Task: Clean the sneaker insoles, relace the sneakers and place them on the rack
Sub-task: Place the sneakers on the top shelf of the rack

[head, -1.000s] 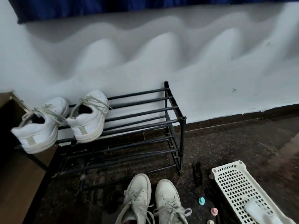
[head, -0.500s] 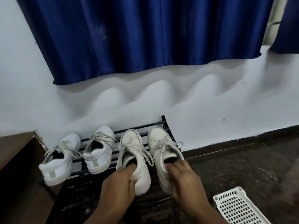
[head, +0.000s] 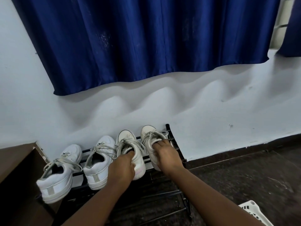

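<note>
Head view: four laced sneakers are carried on the top tier of the rack (head: 167, 128). The cream third sneaker (head: 128, 139) is gripped at the heel by the left hand (head: 121, 168), the right-end sneaker (head: 149, 133) by the right hand (head: 167, 156), fingers (head: 160, 143) curled into the collars.

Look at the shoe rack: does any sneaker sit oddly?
Yes: the leftmost sneaker sits askew on the rack, its heel swung left and hanging well off the front edge, so it looks poorly supported.
</note>
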The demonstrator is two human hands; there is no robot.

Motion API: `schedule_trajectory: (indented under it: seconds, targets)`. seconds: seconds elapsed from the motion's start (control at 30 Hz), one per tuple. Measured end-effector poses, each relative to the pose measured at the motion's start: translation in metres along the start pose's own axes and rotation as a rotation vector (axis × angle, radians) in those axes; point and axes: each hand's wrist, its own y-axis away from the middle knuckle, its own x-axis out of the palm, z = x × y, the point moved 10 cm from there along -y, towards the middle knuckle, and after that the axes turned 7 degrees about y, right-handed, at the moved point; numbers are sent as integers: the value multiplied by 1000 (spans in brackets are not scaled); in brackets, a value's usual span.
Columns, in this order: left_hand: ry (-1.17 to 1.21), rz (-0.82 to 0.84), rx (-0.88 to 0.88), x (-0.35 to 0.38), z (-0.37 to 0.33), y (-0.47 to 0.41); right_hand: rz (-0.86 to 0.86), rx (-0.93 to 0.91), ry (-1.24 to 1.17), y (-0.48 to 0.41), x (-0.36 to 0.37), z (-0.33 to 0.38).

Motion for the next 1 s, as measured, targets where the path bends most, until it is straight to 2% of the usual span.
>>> schedule_trajectory:
  seconds: [0.2,0.57,1.0]
  targets:
    - [2,27,17,12,10,-26,59,73,42,-20,33,-15]
    - [48,52,18,40,17,-48,192,88,48,-27,46,-31]
    - [35,86,-11,61,25,-62,190,46,104,-33,63,-33]
